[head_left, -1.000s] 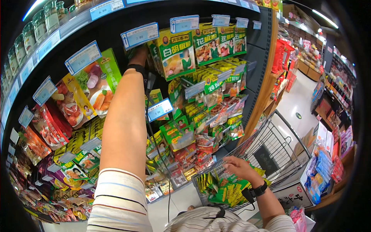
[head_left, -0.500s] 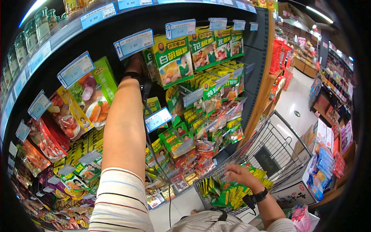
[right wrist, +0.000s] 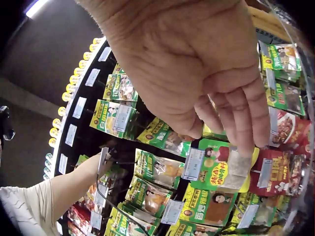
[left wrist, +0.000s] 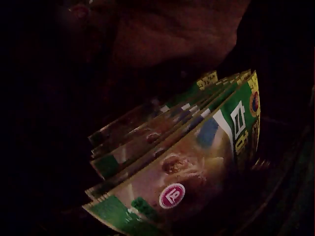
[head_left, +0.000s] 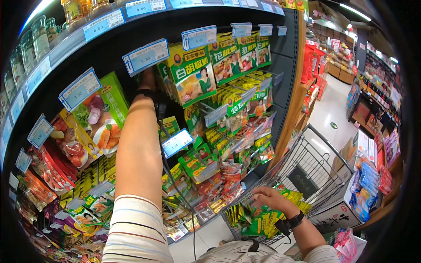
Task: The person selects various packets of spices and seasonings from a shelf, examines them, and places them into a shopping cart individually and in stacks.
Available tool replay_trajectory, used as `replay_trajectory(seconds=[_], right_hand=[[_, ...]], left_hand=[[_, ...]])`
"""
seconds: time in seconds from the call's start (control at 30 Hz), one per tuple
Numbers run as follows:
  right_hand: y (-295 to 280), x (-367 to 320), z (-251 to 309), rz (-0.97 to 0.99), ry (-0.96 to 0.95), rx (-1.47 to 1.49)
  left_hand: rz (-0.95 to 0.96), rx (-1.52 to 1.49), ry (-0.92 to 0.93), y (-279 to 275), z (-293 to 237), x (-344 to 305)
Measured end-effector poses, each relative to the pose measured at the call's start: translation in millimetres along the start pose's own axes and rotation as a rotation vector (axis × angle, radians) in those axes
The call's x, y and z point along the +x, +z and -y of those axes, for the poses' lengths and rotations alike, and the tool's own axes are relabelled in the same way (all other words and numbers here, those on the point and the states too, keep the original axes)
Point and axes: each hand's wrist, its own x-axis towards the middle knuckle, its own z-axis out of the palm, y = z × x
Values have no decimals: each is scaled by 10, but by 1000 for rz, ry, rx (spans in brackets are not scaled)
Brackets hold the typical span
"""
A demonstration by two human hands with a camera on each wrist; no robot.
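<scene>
My left arm reaches deep into the dark shelf under a price tag (head_left: 147, 57). The left hand (left wrist: 182, 34) is mostly hidden there; only a dim part of it shows in the left wrist view, and I cannot tell what its fingers hold. Close by it hangs a row of green and yellow white pepper powder packets (head_left: 193, 74), seen edge-on in the left wrist view. Low on the right, my right hand (head_left: 274, 199) hovers over the shopping cart (head_left: 322, 151), its fingers loosely bent with nothing in them. Seasoning packets (head_left: 263, 221) lie heaped in the cart below it.
Glass jars (head_left: 39, 37) stand on the upper shelf. Larger sauce packets (head_left: 105, 114) hang left of my arm, and more seasoning bags (head_left: 199, 164) hang below. A black cable (head_left: 180, 188) trails from my left wrist. Behind the cart runs an aisle (head_left: 329, 105).
The view has shifted slightly, so the shelf's upper part appears lower and further left. My left hand stays inside the shelf, and the right hand stays above the cart.
</scene>
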Motion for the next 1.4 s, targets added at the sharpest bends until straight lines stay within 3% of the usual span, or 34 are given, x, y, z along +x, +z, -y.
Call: replay_trajectory(seconds=[0.33, 0.67, 0.9, 1.4], right_hand=[[-32, 201, 726, 79, -140, -28], [-123, 343, 1602, 67, -327, -150], [-264, 517, 2101, 25, -408, -181], [-250, 639, 2185, 5, -414, -176]], left_hand=[[-47, 129, 64, 87, -77, -88], [-215, 636, 238, 204, -201, -212], [-305, 816, 309, 269, -225, -159], [-322, 905, 337, 260, -293, -160]])
